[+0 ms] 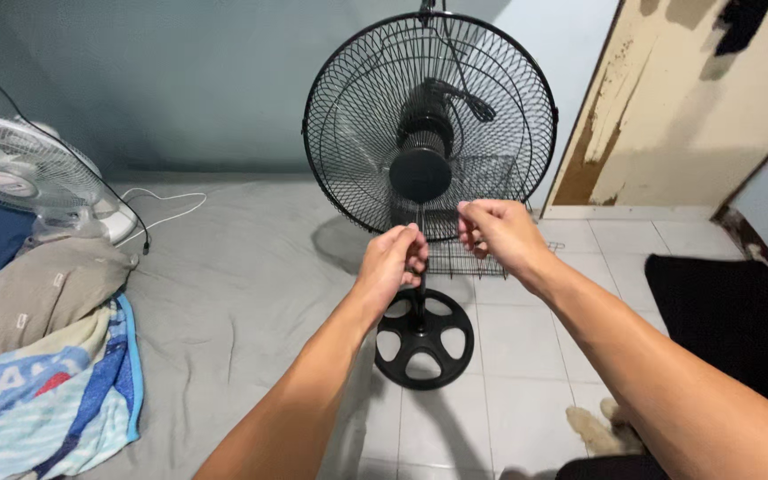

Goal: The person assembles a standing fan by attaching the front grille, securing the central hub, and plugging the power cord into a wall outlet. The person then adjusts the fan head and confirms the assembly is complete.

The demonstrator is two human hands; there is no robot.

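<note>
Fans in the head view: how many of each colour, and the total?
Black pedestal fan, with left hand and right hand at its lower grille: 1
White fan on the grey mattress: 1
Total: 2

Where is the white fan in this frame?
The white fan sits at the far left of the head view, on the grey sheet behind a pile of cloths, well left of the black pedestal fan.

The fan (428,133) stands on the floor (526,356) right of the bed (233,276); a second fan (20,173) sits left, behind clothes (37,347).
</note>
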